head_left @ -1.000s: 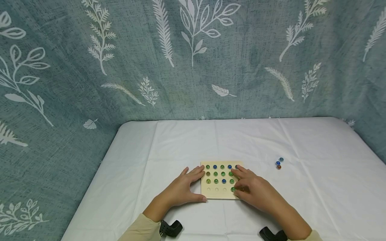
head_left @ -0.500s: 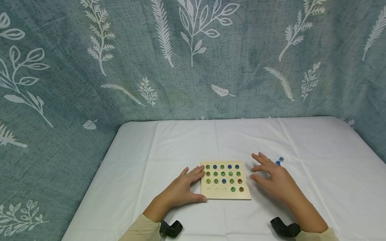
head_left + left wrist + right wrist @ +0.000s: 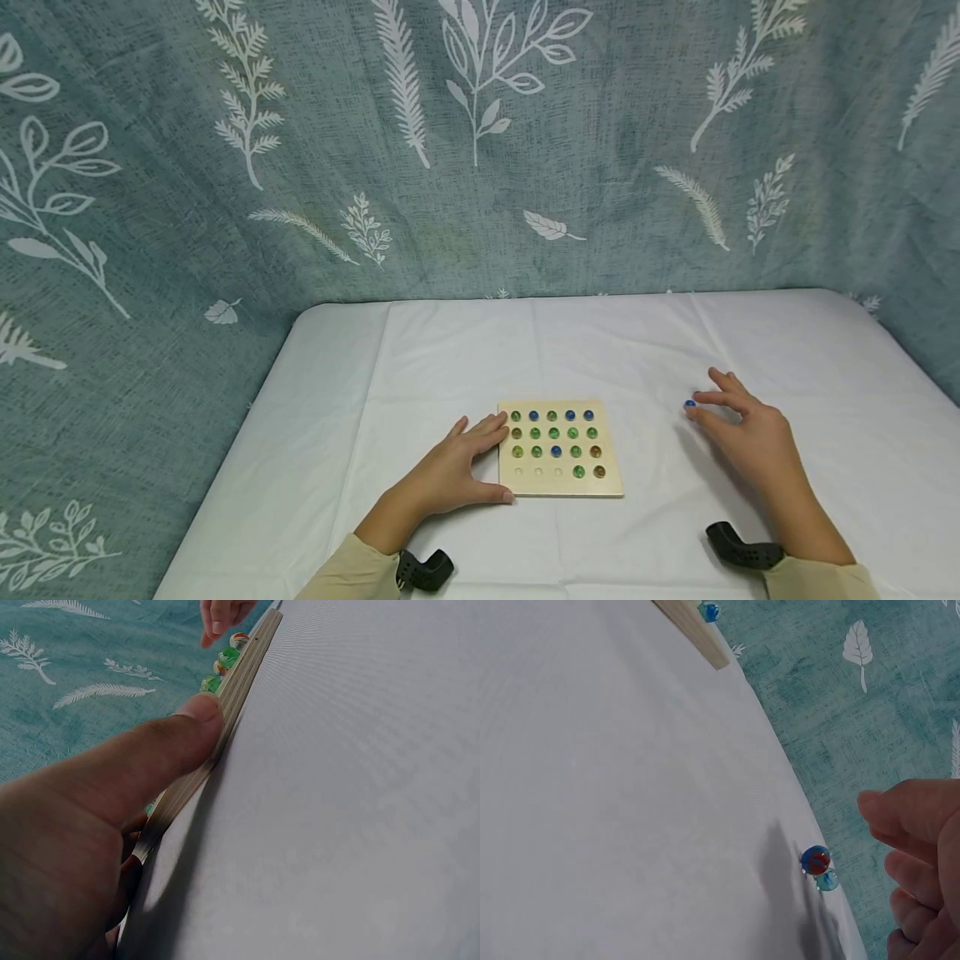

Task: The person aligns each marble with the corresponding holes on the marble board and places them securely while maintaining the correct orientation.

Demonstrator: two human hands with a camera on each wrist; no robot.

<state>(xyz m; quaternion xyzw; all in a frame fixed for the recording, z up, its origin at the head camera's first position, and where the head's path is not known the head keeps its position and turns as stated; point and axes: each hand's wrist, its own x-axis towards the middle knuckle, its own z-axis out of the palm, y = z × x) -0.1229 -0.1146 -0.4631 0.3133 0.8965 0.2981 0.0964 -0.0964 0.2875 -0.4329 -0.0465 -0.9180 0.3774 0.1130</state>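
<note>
Pale and wooden, a marble board (image 3: 538, 487) lies at lower centre of the frame on white cloth (image 3: 420, 367), glass marbles (image 3: 553, 433) filling most sockets. A person's spread left hand (image 3: 453, 475) touches its left edge, unclenched; at lower right, the right hand (image 3: 753, 433) hovers by a blue marble (image 3: 689, 403), its grip impossible to tell.

No legible text, labels, brands or numbers anywhere; black wrist mounts (image 3: 426, 573) possibly marked, too small to tell.
</note>
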